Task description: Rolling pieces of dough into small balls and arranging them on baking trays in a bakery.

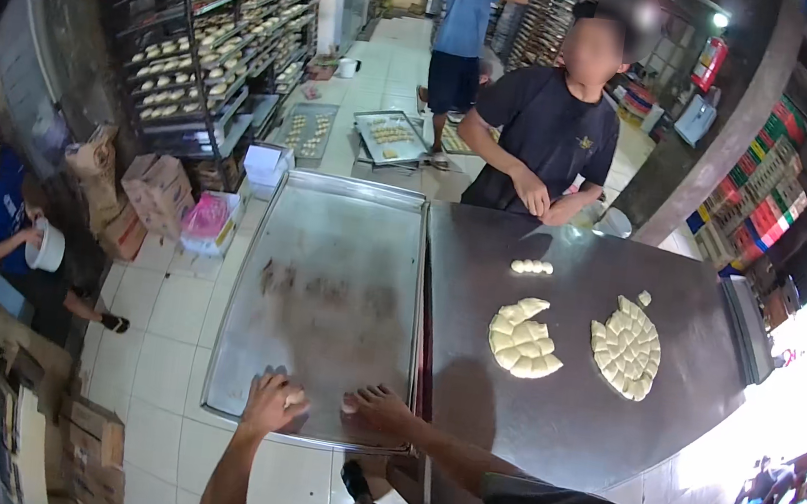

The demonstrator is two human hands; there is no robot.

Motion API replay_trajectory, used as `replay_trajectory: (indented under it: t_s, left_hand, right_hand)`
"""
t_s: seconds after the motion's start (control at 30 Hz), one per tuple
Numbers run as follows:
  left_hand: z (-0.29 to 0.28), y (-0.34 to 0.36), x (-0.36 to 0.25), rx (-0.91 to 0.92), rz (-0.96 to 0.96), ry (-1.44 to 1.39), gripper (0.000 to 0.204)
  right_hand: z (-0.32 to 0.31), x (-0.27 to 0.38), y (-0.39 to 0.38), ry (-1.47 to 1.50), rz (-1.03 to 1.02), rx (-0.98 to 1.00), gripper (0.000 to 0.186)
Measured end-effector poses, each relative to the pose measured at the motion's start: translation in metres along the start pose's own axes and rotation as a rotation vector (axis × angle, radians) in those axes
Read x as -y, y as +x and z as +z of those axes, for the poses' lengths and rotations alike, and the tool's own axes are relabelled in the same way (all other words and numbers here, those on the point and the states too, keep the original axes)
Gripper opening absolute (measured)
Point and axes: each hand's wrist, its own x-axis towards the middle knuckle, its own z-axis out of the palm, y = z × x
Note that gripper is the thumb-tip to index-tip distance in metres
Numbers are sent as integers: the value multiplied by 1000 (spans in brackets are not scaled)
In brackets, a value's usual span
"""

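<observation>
Both my hands are over the near end of a large metal tray [344, 245]. My left hand [270, 403] curls round a small pale dough ball [296, 399], which shows at the thumb side. A little to the right, my right hand [378, 410] is cupped low on the tray surface. Part of another small dough piece [347, 407] shows at its inner edge; the rest lies hidden under the palm. On the steel table [581, 445] to the right lie two flat rounds of cut dough, one left round [525, 339] and one right round [626, 348].
A short row of dough balls [532, 267] lies near a co-worker [548, 139] across the table. Racks of dough trays [216, 58] stand far left. Boxes [157, 192] line the floor there. A person with a white bucket [46, 245] sits at left. Trays [390, 138] lie on the floor behind.
</observation>
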Motion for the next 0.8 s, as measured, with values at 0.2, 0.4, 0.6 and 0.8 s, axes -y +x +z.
replay_trajectory:
  t_s: [0.2, 0.4, 0.6, 0.8]
  left_hand:
    - [-11, -50, 3, -300, -179, -2, 36]
    - [-7, -97, -31, -460, -740, -449, 39]
    - [-27, -109, -75, -324, -667, -866, 67]
    - [-32, -89, -135, -209, -717, -1030, 68]
  right_hand:
    - [-49, 38, -90, 9, 489, 53, 34]
    - [-56, -55, -233, -389, 1233, -819, 22]
    - [-93, -149, -209, 1, 1419, -997, 33]
    - [-71, -246, -140, -166, 1233, -929, 93]
